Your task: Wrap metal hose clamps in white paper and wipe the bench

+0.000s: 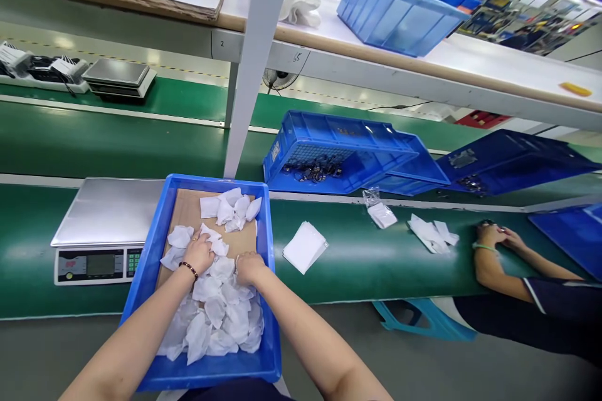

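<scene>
A blue tray (pixel 269 225) lined with brown cardboard holds many small white paper-wrapped packets (pixel 221 301), heaped at its near end, with a smaller group at the far end. My left hand (pixel 200 253) is over the tray's middle, fingers curled down at a white packet; a beaded bracelet is on that wrist. To its right, my right hand (pixel 248 268) touches the edge of the heap with its fingers bent and their tips hidden. What either hand grips, if anything, cannot be made out.
A scale (pixel 108 213) stands left of the tray. White sheets (pixel 305 247) lie to the right on the green surface. Blue bins (pixel 348 138) with metal parts are behind. A person's hands (pixel 498 235) work at the right. A post (pixel 256 56) rises behind the tray.
</scene>
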Tool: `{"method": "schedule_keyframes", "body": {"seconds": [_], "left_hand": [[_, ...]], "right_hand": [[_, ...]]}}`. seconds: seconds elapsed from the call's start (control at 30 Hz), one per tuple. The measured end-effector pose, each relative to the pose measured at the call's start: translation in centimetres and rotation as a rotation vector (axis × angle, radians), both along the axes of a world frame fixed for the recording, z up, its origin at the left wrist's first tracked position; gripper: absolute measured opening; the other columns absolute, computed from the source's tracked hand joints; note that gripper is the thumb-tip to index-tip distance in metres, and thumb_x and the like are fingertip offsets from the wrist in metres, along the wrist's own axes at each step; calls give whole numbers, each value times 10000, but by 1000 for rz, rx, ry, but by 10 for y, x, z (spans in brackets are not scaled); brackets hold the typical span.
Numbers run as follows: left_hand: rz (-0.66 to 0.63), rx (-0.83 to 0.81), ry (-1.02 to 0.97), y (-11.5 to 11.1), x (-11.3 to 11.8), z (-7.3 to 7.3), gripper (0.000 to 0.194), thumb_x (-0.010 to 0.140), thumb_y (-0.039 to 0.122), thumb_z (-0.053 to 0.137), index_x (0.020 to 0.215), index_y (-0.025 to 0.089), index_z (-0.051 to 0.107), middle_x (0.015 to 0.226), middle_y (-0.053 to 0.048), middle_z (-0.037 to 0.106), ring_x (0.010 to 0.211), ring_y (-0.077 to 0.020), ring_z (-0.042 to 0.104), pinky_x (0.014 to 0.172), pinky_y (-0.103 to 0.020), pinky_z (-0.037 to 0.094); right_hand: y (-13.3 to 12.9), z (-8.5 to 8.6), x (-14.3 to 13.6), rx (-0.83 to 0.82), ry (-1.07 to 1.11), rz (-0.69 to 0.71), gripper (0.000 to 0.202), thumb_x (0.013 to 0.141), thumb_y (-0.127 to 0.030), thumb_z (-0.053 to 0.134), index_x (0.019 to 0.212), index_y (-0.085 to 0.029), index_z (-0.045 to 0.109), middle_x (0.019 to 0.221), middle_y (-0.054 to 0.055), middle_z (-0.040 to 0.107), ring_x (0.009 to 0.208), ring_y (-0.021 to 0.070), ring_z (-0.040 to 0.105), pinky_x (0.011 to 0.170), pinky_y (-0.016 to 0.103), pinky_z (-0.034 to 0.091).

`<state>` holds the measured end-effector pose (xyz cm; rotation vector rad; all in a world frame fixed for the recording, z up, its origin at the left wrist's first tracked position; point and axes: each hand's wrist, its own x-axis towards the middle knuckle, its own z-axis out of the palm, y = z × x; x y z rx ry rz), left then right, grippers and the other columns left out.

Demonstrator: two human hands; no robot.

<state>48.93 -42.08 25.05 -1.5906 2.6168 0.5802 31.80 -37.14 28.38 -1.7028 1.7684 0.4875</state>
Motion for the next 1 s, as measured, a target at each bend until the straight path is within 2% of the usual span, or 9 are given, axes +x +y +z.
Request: {"method": "schedule_keyframes", "body": {"seconds": [0.13, 0.2, 0.33, 0.43, 0.53, 0.67, 0.73, 0.87, 1.0], "left_hand": [[-10, -17, 10, 11, 5, 0, 283, 736, 185, 518, 897, 120, 742, 1110, -126, 614, 1214, -327, 441, 1055, -414, 384], [-4, -31, 9, 15, 8, 0, 279, 730, 177, 519, 892, 116, 737, 1101, -138, 608, 1197, -334, 449, 1036, -431, 400], [2, -44, 20, 21, 17, -2, 270, 734, 158, 513, 889, 113, 730, 1121, -128, 605, 1239, -328, 413, 1061, -412, 387], [11, -45, 45, 23, 22, -6, 266, 740, 154, 514, 897, 119, 726, 1151, -114, 600, 1267, -325, 389, 1066, -400, 388], [23, -51, 85, 25, 23, -10, 254, 760, 170, 514, 895, 118, 722, 1146, -117, 598, 1278, -325, 378, 1068, -404, 386], [38, -58, 129, 28, 23, -14, 238, 779, 180, 509, 881, 124, 716, 1141, -119, 592, 1274, -336, 385, 1042, -435, 406], [42, -65, 139, 29, 23, -15, 239, 764, 159, 513, 890, 120, 712, 1142, -121, 593, 1279, -341, 379, 1038, -441, 411], [51, -83, 134, 31, 24, -14, 230, 753, 137, 514, 878, 113, 705, 1157, -129, 593, 1290, -342, 373, 1030, -445, 421], [63, -58, 143, 36, 27, -9, 230, 793, 162, 496, 897, 121, 697, 1241, -126, 565, 1331, -345, 331, 1031, -466, 420]], "right_hand": [[-41, 7, 5, -240, -21, -34, 638, 813, -283, 496, 1423, -188, 335, 1407, 155, 418, 1195, 289, 485, 944, 403, 429], [-66, 7, 10, -344, -27, -62, 714, 824, -227, 450, 1485, -225, 179, 1502, 130, 280, 1202, 292, 469, 928, 416, 438], [-93, 4, 15, -262, 1, -59, 838, 784, -142, 479, 1504, -255, 65, 1519, 144, 237, 1216, 318, 454, 915, 430, 440], [-84, 7, 13, -167, -52, 21, 797, 791, -152, 478, 1493, -223, 107, 1404, 170, 409, 1167, 296, 516, 910, 415, 443], [-62, 15, 13, -47, -127, 164, 666, 762, -212, 548, 1399, -248, 354, 1254, 115, 560, 1030, 242, 610, 818, 325, 485], [-54, 27, 15, 38, -118, 295, 452, 711, -246, 616, 1162, -221, 601, 1171, 115, 611, 935, 241, 639, 758, 314, 499], [-68, 31, 12, -42, -67, 281, 400, 794, -266, 534, 1183, -195, 593, 1230, 148, 572, 1084, 281, 575, 877, 383, 465], [-103, 29, -7, -222, 103, 173, 499, 880, -230, 387, 1374, -171, 431, 1474, 177, 304, 1369, 401, 219, 1068, 617, 160], [-101, 17, -12, -134, 188, 147, 509, 837, -213, 479, 1346, -208, 486, 1528, 142, 215, 1314, 438, 297, 1016, 650, 216]]}}
